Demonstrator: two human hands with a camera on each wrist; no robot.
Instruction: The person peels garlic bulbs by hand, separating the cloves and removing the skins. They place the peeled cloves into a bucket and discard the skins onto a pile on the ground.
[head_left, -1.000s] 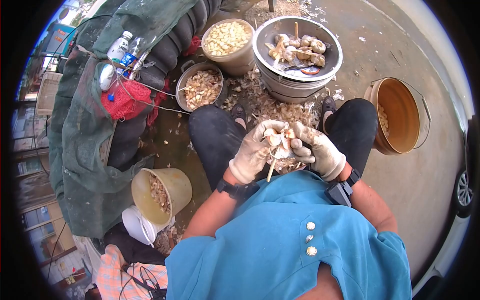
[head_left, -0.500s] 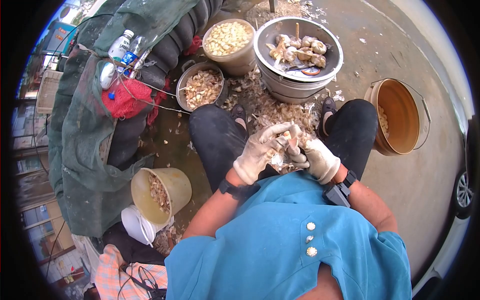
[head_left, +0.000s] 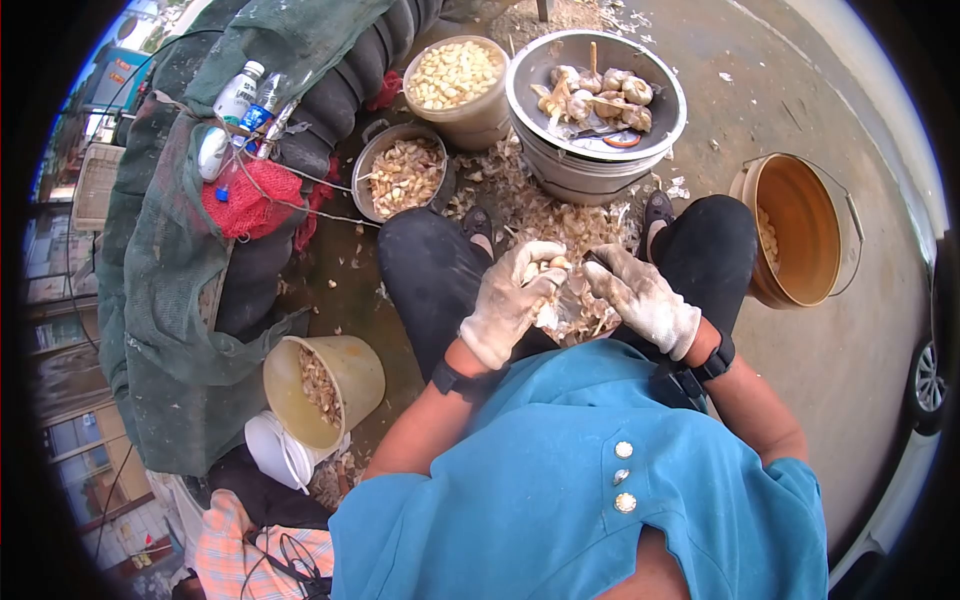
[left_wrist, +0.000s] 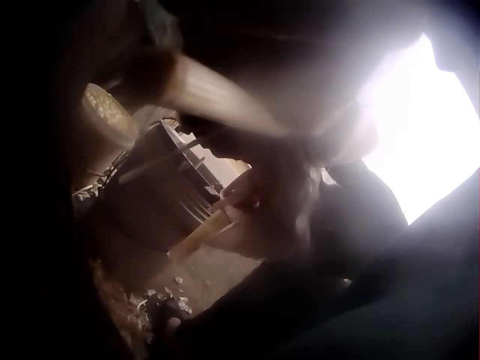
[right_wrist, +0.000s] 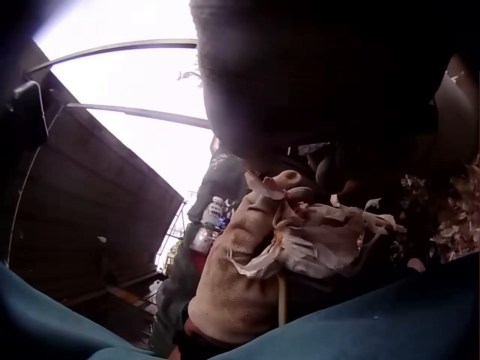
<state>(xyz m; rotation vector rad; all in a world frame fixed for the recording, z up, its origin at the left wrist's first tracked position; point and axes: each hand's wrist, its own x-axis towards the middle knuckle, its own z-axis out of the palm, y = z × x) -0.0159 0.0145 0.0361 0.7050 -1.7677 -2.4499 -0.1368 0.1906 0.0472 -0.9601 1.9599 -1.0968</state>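
My gloved left hand (head_left: 512,305) grips a partly broken garlic bulb in front of my lap, with pale cloves (head_left: 545,268) showing at its fingertips. In the right wrist view, torn papery skin (right_wrist: 322,240) spreads from the bulb beside the left hand (right_wrist: 240,277), and a thin stalk (right_wrist: 282,300) hangs below. My gloved right hand (head_left: 645,300) is a short gap to the right, back upward, fingers bent toward the bulb. Something small and dark shows at its fingertips; I cannot tell whether it is held. Loose garlic skins (head_left: 580,310) lie below and between both hands.
Ahead, a grey basin (head_left: 665,100) of garlic bulbs sits on a bucket. Peeled cloves fill a tub (head_left: 480,125); a pot (head_left: 362,190) holds unpeeled ones. An orange-brown bucket (head_left: 810,230) lies tipped at right, a cream bucket (head_left: 355,375) at left. Skins (head_left: 560,225) litter the ground.
The hands met at the bulb and have now parted, the right one moving right and turning back upward. The bulb stays in the left hand, its stalk now out of sight in the head view.
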